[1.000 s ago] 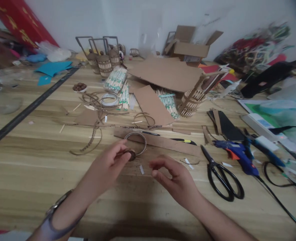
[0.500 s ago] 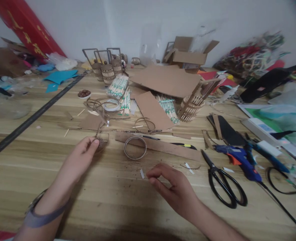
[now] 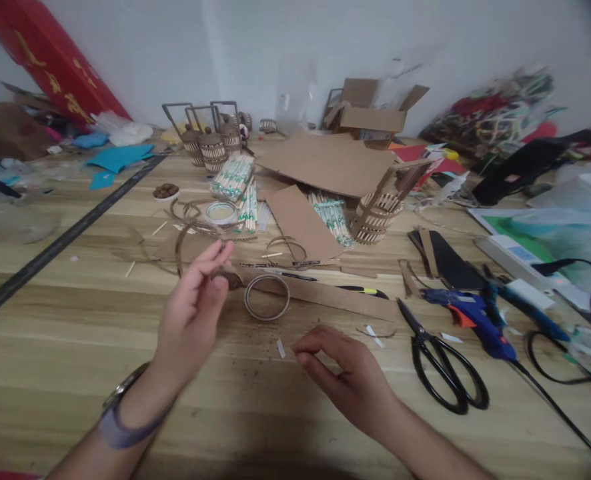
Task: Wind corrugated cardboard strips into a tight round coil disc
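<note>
Nearest on the table, R hand hangs w/ fingers curled, thumb & index tips close together, nothing seen btwn them; can't tell if they touch. L hand, a bit farther & to the left, has thumb and fingers closed on a small brown coil, index raised apart from thumb. Coil is partly hidden & blurred; it's just left of a ring lying flat. A brown strip loops up at far left of L hand; can't tell if it joins the coil. White scrap near R fingertips, w/ dark crumbs scattered left of it. Scissors lie right of R hand, blades partly open; glue gun just beyond, to the right, both out of hand. Past the ring: cardboard strip, w/ cutter and pen along its far edge. Progress, my read: coil looks partly worked, prob. not finished, as loose strip lies about; finishing state n/a from here, too blurry. Farther: tape roll, stick pack, a bowl of brown balls at left, slatted basket at right. Far left, lidded baskets w/ tall handles look done, or nearly. Farthest, open box by the wall.
</note>
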### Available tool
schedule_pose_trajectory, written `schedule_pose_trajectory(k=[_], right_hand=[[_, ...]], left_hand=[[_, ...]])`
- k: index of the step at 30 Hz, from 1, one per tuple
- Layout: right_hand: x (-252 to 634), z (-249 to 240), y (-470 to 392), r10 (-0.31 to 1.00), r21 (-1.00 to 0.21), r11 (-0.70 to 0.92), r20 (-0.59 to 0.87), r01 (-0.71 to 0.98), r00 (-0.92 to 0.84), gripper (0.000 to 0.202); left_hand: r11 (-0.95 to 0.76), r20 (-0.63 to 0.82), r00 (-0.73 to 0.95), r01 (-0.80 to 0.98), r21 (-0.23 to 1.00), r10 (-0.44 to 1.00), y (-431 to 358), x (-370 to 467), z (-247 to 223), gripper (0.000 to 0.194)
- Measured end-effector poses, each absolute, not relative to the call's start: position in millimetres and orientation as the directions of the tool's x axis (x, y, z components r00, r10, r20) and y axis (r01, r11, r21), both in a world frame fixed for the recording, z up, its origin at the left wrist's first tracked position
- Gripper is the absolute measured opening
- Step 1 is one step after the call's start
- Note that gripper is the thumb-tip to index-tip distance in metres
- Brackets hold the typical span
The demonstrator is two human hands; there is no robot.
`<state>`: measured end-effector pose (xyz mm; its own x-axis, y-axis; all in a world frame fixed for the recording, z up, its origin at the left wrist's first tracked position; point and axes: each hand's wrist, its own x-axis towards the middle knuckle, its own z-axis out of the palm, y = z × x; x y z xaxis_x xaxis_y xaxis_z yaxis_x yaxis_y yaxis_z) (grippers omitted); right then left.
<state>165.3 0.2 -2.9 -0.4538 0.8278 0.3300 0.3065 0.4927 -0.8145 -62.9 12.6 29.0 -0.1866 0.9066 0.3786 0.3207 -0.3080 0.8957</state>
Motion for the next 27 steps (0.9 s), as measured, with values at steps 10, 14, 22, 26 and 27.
schedule_pose_trajectory(k=[10,14,22,26,27], right_hand=[[169,-7,1,0.786,-0.689,0.613,0.486,0.386,-0.381,0.015],[174,-8,2,0.613,-0.412,0.771,0.685,0.485,-0.393,0.027],[186,-3,22,0.599,-0.113,0.696,0.636,0.709,-0.487,0.020],[197,-2,29,0.620,-0.038,0.612,0.643,0.790,-0.449,0.024],[199,-2,30,0.631,-0.035,0.602,0.632,0.798,-0.449,0.026]], left_hand=[[-0.477,0.298,0.389,0.535,0.697,0.872,3,-49,11,0.014],[-0.615,0.239,0.600,0.563,0.552,0.764,-9,-35,9,0.019],[-0.766,0.274,0.719,0.627,0.140,0.639,-21,-36,8,0.026],[-0.721,0.285,0.667,0.673,0.165,0.688,-17,-43,-3,0.019],[-0.711,0.284,0.655,0.676,0.192,0.700,-15,-45,-5,0.018]])
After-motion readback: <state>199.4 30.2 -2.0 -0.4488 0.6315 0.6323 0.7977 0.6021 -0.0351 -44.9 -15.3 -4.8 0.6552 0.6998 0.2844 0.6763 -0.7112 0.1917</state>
